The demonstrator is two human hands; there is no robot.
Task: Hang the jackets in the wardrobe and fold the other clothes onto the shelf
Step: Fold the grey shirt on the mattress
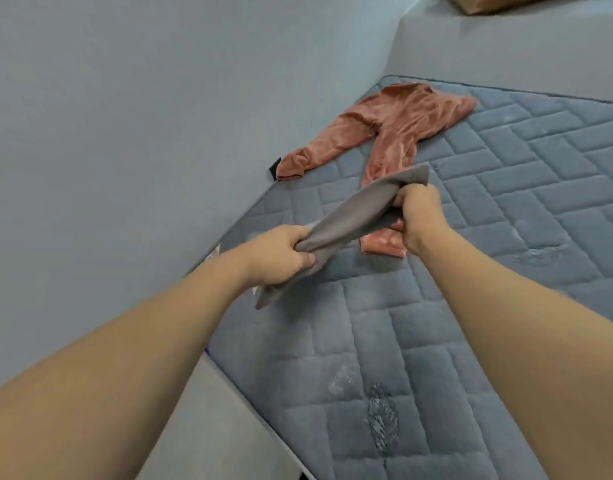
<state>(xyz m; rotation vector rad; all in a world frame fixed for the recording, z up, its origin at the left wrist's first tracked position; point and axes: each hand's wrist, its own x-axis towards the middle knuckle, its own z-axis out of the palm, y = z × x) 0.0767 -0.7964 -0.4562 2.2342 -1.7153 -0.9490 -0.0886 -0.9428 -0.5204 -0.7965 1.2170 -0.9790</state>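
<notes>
A grey garment (pixel 353 213) is stretched in a bunched strip above the mattress between both my hands. My left hand (pixel 280 258) grips its near end, with a short tail hanging below the fist. My right hand (pixel 419 216) grips the far end, a flap sticking up past the fingers. Behind them a pink velvety long-sleeved garment (pixel 402 123) lies spread and crumpled on the mattress near its far corner. A part of the pink fabric shows just under my right wrist.
The blue-grey quilted mattress (pixel 471 271) fills the right and lower part of the view. A plain grey wall (pixel 125 116) runs along its left edge. A brown object (pixel 488 1) sits on a ledge at the top right.
</notes>
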